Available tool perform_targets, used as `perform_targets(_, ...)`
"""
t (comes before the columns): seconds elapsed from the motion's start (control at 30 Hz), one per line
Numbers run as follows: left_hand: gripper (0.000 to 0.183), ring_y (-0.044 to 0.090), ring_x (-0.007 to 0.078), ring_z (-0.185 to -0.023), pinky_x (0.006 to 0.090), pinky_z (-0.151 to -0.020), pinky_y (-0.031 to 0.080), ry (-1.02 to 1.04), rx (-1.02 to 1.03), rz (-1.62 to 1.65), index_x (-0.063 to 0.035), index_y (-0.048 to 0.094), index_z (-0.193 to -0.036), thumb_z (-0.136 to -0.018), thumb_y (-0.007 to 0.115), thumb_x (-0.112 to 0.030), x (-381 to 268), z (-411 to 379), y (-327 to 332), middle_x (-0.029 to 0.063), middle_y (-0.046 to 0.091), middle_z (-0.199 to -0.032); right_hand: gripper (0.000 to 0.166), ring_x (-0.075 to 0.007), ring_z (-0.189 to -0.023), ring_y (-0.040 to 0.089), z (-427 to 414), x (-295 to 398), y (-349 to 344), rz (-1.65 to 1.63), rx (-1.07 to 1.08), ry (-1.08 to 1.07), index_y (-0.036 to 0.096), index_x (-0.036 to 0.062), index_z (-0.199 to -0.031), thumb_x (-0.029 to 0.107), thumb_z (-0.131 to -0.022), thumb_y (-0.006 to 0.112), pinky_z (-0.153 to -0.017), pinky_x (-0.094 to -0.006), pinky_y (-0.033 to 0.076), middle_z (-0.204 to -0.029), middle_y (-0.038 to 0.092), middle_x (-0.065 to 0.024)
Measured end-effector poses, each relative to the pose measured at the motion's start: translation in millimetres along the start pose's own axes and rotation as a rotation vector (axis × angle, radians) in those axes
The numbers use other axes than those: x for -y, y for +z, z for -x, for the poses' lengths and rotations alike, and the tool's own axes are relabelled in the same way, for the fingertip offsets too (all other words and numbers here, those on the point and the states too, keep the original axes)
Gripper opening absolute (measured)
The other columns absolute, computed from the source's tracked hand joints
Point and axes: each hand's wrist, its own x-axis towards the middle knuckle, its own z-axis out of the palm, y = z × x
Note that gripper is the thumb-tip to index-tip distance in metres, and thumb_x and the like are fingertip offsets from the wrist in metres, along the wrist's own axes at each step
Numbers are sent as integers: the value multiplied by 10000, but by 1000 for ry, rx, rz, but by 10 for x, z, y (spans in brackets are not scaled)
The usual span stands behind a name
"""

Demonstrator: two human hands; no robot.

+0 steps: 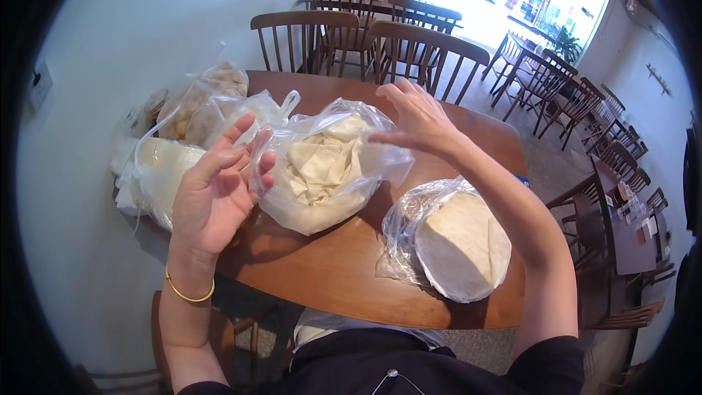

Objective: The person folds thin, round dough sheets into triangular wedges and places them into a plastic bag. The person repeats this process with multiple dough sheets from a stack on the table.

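Observation:
A clear plastic bag (378, 167) stands with its mouth open on the wooden table, holding folded pale dough sheets (323, 162). My left hand (219, 192), with a gold bangle at the wrist, is at the bag's left rim, palm turned inward. Its fingertips touch the plastic, and the fingers are apart. Over the bag's right rim, my right hand (417, 118) spreads its fingers and thumb; whether it touches the film I cannot tell. A stack of round, flat dough sheets (466, 247) lies nearer me on the right, partly on crumpled clear plastic film (403, 230).
The wooden table (312, 285) meets the white wall on the left. Along that side sit a bag of round yellowish pieces (203, 101) and a tied bag of pale sheets (164, 170). Wooden chairs (430, 46) stand beyond the far edge, and more tables and chairs are on the right.

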Motion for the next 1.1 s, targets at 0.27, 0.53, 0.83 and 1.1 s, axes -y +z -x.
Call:
perform_targets(0.27, 579, 613, 182, -995, 266, -799, 534, 174, -195, -422, -24, 405, -1397, -873, 651, -8, 32, -351, -205, 116, 527, -1258, 159, -101, -647, 609, 209, -848, 13, -869, 18, 896, 708, 39, -891, 165, -807, 755, -568, -255, 518, -781, 666, -42)
perform_targets(0.53, 342, 617, 236, -1010, 310, -808, 499, 1186, -236, -1677, -19, 596, -1175, -834, 611, -5, 360, -260, 160, 129, 600, -1184, 239, -88, -736, 575, 261, -545, -15, -1048, 158, 869, 671, 52, -986, 239, -853, 740, -673, -265, 479, -823, 646, -6)
perform_targets(0.83, 336, 623, 312, -1094, 418, -913, 499, 755, 469, -1997, -28, 655, -1118, -805, 564, 57, 1167, -1103, 56, 126, 660, -1183, 485, -133, -859, 627, 304, -392, -373, -804, 32, 683, 603, -16, -1198, 305, -858, 732, -749, -288, 512, -951, 672, -81)
perform_targets(1.1, 353, 617, 317, -1112, 393, -933, 490, 954, 230, -1825, -67, 649, -1179, -828, 629, -35, 932, -938, 308, 152, 663, -1167, 699, -246, -1044, 639, 814, -382, -564, -657, 139, 696, 541, -14, -1320, 457, -843, 741, -863, -367, 538, -1126, 646, -189)
